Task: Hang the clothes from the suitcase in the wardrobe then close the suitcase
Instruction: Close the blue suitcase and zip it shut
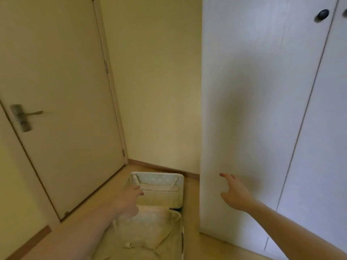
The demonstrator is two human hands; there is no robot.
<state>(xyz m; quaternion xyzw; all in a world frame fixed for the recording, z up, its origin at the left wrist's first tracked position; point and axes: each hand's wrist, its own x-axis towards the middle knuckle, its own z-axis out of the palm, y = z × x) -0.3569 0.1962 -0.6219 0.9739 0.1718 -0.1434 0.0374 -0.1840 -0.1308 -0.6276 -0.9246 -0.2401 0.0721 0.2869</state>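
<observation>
The white wardrobe (262, 109) filled the right side of the view, its doors flush and a dark round knob (323, 14) high on one of them. A cream room door (56, 91) with a metal lever handle (24, 117) stood at the left. On the wooden floor (56, 239) between them the suitcase (159, 203) lay spread open, its far half holding only pale lining and straps, its near half showing crumpled light lining or fabric; whether clothes lay there could not be told. The left hand (129, 201) hung over the suitcase's left edge, blurred, fingers loosely extended and gripping nothing. The right hand (235, 194) was raised before the wardrobe door, right of the suitcase, fingers spread and released.
</observation>
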